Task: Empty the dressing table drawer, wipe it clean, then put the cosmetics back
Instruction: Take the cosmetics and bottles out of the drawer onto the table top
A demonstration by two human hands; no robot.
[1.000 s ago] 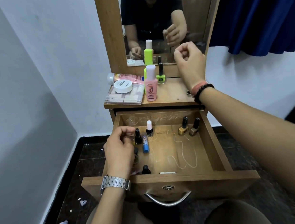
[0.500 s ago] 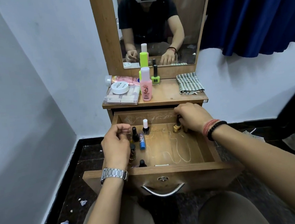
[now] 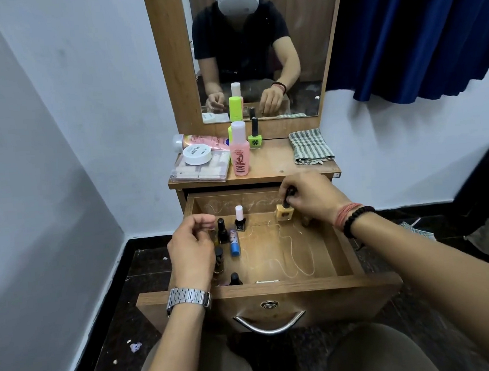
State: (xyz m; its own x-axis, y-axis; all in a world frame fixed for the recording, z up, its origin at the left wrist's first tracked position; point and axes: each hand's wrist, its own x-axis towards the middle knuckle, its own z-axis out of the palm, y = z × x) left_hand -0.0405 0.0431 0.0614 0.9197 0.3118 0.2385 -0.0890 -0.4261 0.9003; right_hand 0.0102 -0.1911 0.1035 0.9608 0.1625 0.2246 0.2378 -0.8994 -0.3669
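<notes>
Head view, located relative to the open drawer (image 3: pixel 348 253).
Right hand (image 3: pixel 311 199): far right corner of the drawer, fingers pinching the black cap of a yellow polish bottle (image 3: pixel 285 213) standing on the drawer floor.
Left hand (image 3: pixel 191 248): over the drawer's left side, fingers loosely curled; whether it holds anything I cannot tell.
Beside it inside: white-capped bottle (image 3: pixel 239 218), blue tube (image 3: pixel 234 242), several dark bottles.
Above the drawer, on the tabletop: pink bottle (image 3: pixel 240 153), white jar (image 3: pixel 197 154), green polish (image 3: pixel 255 137), striped cloth (image 3: pixel 310 150).

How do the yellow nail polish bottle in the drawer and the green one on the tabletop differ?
The yellow bottle stands inside the open drawer, its cap gripped by the right hand; the green bottle stands untouched on the tabletop before the mirror. Both are upright with dark caps.
</notes>
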